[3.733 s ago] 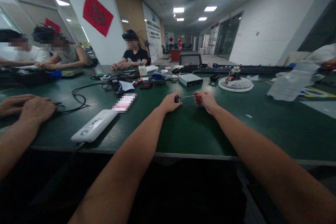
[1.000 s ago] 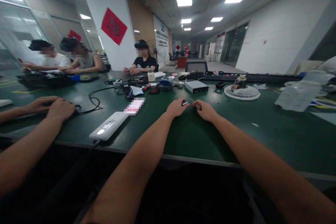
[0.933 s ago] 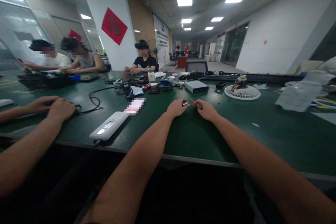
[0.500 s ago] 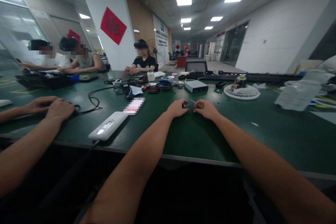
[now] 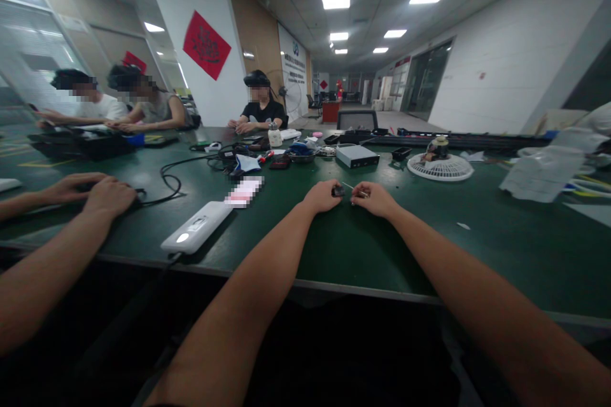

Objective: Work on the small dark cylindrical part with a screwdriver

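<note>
One table (image 5: 477, 254): green top; work sits mid-table, near neither edge.
Left hand (image 5: 322, 197): fingers curled, pinching a small dark cylinder (image 5: 338, 191).
Right hand (image 5: 375, 199): nearly closed, pinching a thin metal shaft (image 5: 357, 189), probably a precision screwdriver, just beside the cylinder.
Handling: both light and stiff; cylinder likely slippery, hold by its sides; hold shaft at its grip.

Bare left forearm (image 5: 243, 273) and bare right forearm (image 5: 458, 273) angled inward from the bottom of the view, left hand (image 5: 321, 197) and right hand (image 5: 375, 199) nearly meeting at the middle (backs upward, each curled into a small pinch).
</note>
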### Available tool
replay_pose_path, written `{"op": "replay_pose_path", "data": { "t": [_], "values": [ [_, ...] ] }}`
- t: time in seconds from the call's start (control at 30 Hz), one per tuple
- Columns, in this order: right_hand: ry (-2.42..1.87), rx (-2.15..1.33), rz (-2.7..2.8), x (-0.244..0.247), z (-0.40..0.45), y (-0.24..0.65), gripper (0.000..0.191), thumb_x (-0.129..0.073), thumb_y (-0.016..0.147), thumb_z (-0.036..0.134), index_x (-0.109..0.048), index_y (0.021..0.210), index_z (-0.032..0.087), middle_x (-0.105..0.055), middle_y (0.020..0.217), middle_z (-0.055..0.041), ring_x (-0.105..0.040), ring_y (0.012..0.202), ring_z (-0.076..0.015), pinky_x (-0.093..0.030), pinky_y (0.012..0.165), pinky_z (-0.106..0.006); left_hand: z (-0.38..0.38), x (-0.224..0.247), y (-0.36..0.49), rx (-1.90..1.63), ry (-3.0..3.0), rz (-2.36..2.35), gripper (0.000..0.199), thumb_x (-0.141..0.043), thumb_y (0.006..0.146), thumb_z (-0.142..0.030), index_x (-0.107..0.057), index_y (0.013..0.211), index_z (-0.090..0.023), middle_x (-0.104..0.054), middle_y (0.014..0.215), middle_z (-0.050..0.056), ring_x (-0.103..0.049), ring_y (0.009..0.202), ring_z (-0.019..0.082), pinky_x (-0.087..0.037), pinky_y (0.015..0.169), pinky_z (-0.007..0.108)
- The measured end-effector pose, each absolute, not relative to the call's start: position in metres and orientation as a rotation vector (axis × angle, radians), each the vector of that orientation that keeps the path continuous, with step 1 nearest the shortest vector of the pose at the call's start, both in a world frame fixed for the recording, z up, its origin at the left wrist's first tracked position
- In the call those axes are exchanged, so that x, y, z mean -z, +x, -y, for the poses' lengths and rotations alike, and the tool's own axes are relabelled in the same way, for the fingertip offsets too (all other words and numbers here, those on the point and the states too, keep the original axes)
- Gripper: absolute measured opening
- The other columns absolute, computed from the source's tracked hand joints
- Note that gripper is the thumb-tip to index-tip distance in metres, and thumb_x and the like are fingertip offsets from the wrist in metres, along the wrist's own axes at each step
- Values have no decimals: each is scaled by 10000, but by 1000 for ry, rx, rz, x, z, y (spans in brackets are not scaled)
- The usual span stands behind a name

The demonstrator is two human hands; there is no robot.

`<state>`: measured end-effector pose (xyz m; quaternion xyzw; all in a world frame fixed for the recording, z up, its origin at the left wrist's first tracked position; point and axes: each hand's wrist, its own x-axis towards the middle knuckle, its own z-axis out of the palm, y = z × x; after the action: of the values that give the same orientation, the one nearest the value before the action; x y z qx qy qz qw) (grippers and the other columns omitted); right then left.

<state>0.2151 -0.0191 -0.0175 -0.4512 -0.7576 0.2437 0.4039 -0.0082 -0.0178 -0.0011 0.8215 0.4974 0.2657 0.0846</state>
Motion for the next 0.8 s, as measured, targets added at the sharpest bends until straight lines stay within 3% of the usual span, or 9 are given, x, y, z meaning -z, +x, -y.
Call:
{"op": "replay_pose_path", "data": {
  "t": [0.23, 0.5, 0.8],
  "values": [
    [-1051, -793, 1819, 16, 22, 211, 239, -843, 619, 155, -710, 808, 216, -760, 793, 15, -719, 771, -173, -579, 810, -322, 18, 0, -8, -809, 2456, -1477, 323, -755, 803, -251, -749, 1119, -190, -800, 1059, 89, -745, 963, 252, -593, 895, 351],
    [-979, -777, 1558, 8, 23, 211, 246, -837, 629, 165, -673, 802, 220, -756, 839, -13, -726, 799, -182, -587, 860, -348, 22, -3, -4, -802, 2524, -1389, 335, -779, 800, -288, -774, 1125, -204, -803, 1047, 69, -740, 950, 250, -577, 854, 336],
    [-1038, -708, 1603, 3, 28, 212, 223, -834, 627, 209, -670, 778, 215, -730, 778, -4, -685, 753, -182, -558, 772, -330, 33, -15, 6, -699, 2708, -1261, 322, -753, 854, -379, -780, 1127, -211, -798, 1002, 73, -723, 918, 262, -544, 832, 347]
  ]
}}
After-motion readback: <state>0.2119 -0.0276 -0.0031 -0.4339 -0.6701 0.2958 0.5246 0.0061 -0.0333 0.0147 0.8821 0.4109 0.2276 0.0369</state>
